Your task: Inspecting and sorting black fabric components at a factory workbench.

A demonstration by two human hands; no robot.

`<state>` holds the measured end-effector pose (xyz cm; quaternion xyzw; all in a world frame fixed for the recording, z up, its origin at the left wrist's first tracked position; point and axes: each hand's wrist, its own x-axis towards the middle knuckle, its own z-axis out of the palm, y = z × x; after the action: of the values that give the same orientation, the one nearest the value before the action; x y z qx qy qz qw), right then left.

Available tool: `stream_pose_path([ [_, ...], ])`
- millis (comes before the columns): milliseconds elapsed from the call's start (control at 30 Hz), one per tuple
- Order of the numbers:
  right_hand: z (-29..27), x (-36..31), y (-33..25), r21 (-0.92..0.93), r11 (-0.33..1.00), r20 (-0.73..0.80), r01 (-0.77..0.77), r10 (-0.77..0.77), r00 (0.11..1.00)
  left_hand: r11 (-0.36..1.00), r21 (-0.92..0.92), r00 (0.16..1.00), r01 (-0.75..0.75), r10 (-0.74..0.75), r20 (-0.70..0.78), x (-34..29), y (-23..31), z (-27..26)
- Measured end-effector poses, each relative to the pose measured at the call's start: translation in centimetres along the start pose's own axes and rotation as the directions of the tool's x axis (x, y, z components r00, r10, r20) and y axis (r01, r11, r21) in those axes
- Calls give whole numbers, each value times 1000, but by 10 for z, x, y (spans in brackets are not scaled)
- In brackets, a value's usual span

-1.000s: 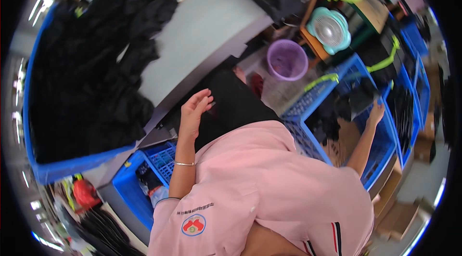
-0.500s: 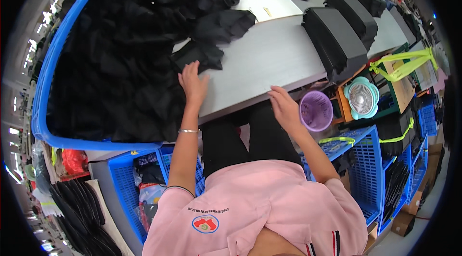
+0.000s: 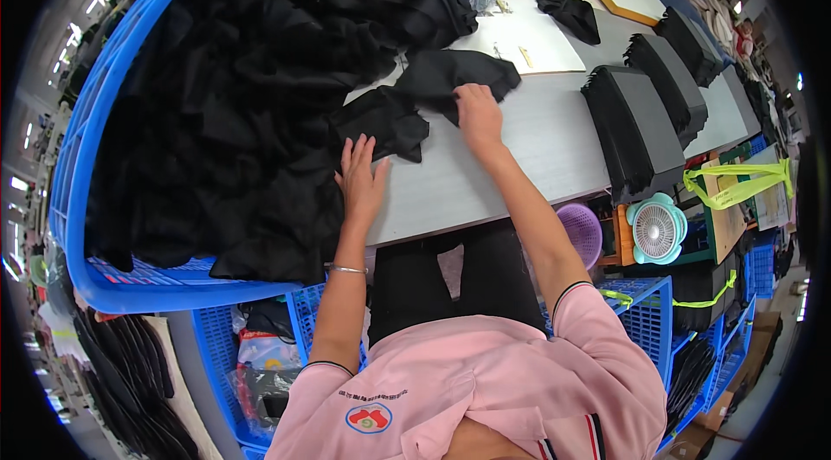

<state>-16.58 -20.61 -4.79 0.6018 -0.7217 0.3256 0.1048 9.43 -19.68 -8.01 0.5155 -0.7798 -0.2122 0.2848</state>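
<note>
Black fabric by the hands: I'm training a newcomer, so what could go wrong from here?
The right hand touches a black fabric piece lying against another, so both might drag together. The silvery bangle behind the left hand could snag on the heaped black fabric close by.

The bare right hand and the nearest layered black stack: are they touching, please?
Apart: the head view shows pale grey tabletop between the right hand and the black stack.
</note>
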Motion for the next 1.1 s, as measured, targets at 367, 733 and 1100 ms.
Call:
stream_pose_path([
  [367,-124,-78,16,857,-177,495,-484,547,676,999,3,995,-51,52,-87,1,13,-3],
  [733,-110,-152,11,765,164,296,-623,769,566,868,-333,920,-368,288,-266,-39,121,-3],
  [1100,-134,-150,-62,149,962,-39,228,-225,974,821,-546,985,-166,115,-127,-41,133,21],
])
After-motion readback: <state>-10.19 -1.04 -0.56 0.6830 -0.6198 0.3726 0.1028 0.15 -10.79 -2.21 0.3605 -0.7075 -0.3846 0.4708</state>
